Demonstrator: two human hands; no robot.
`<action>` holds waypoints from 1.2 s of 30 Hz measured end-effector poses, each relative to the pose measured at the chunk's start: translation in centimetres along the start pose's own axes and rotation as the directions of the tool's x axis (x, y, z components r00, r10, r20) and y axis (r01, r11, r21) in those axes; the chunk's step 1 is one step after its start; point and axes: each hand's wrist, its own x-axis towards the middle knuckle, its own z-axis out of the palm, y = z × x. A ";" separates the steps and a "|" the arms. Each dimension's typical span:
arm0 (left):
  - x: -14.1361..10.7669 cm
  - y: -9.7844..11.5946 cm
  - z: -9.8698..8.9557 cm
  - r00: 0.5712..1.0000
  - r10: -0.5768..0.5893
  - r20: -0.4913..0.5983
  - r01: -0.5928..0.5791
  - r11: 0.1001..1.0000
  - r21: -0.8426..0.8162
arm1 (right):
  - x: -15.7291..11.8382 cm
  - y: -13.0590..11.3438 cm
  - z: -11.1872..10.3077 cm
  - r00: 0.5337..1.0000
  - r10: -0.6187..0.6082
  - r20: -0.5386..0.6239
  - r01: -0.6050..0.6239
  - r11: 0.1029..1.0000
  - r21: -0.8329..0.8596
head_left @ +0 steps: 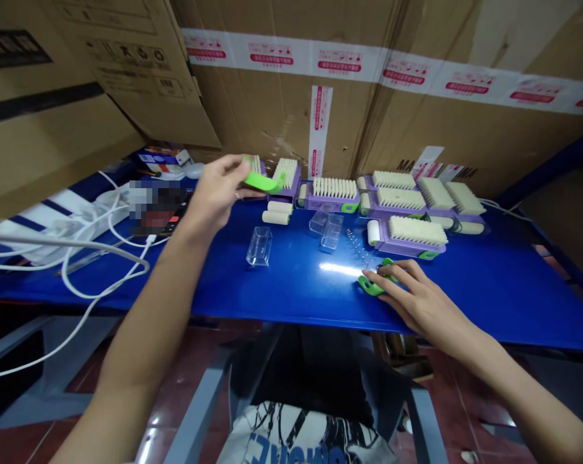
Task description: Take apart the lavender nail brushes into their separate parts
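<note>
My left hand is raised over the back left of the table, pinching one end of a curved, bright green plastic piece. At the front right, my right hand lies low with its fingers bent over similar green plastic pieces; its thumb is mostly hidden. Small metal springs lie just behind those fingers. Between my hands are clear plastic boxes, one apart and another in a pair. Nearest my right hand stands a purple brush with cream bristles and a white roller.
More purple brushes line the back against a cardboard wall. Loose cream rollers lie near my left hand. White cables, a power strip and a phone occupy the left side of the blue table.
</note>
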 end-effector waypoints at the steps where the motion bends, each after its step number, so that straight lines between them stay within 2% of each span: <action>1: -0.7 0.3 -1.2 0.999 -0.002 -0.035 0.003 1.000 0.030 | -0.3 0.1 -0.3 1.000 -0.009 -0.029 0.009 1.000 0.009; 4: -4.7 0.8 -4.6 0.986 0.030 -0.161 -0.001 0.984 0.177 | -1.1 -0.1 -1.7 0.984 -0.018 -0.175 0.025 0.999 0.034; 6: -7.9 0.7 -6.4 0.975 0.036 -0.220 0.028 0.960 0.279 | -0.7 -0.9 -2.7 0.960 -0.015 -0.279 0.024 0.999 0.029; 8: -10.6 0.3 -7.6 0.961 0.050 -0.274 0.064 0.917 0.393 | 1.1 -2.2 -3.2 0.939 -0.045 -0.341 0.059 0.998 0.031; 9: -11.5 0.0 -8.1 0.962 0.053 -0.269 0.082 0.880 0.468 | 2.6 -3.1 -3.1 0.933 -0.068 -0.354 0.090 0.995 0.047; 11: -12.5 -0.7 -8.8 0.973 0.050 -0.225 0.100 0.789 0.606 | 6.6 -5.3 -2.3 0.891 -0.126 -0.436 0.170 0.983 0.063; 14: -12.5 -1.3 -9.6 0.985 0.028 -0.169 0.093 0.738 0.669 | 13.6 -9.5 0.0 0.919 -0.150 -0.364 0.168 0.986 0.017; 17: -12.3 -0.6 -10.3 0.993 0.037 -0.113 0.043 0.774 0.632 | 20.1 -13.8 2.3 0.959 -0.163 -0.231 0.165 0.986 -0.011; 19: -12.7 0.4 -10.5 0.997 0.074 -0.025 -0.047 0.826 0.562 | 23.2 -15.8 3.3 0.979 -0.138 -0.149 0.144 0.989 0.027; 21: -13.4 1.2 -10.7 0.988 0.091 0.127 -0.145 0.842 0.520 | 24.9 -16.8 4.0 0.991 -0.114 -0.066 0.119 0.990 0.070; 23: -14.0 1.6 -10.8 0.956 0.097 0.278 -0.244 0.790 0.563 | 25.2 -16.7 4.6 0.993 -0.116 -0.036 0.120 0.987 0.108; 26: -14.1 1.0 -10.7 0.897 0.137 0.420 -0.397 0.668 0.630 | 23.7 -15.0 5.5 0.991 -0.101 -0.089 0.116 0.976 0.182; 29: -13.6 0.3 -10.1 0.871 0.138 0.472 -0.450 0.612 0.651 | 21.0 -12.5 6.4 0.999 -0.007 -0.044 0.016 0.980 0.199; 32: -13.2 0.2 -8.9 0.851 0.126 0.510 -0.470 0.615 0.633 | 18.0 -10.2 6.7 0.999 -0.027 0.040 0.021 0.989 0.143; 36: -12.9 0.5 -7.4 0.795 0.134 0.592 -0.557 0.548 0.624 | 14.4 -7.7 6.1 1.000 0.020 0.013 -0.021 0.997 0.079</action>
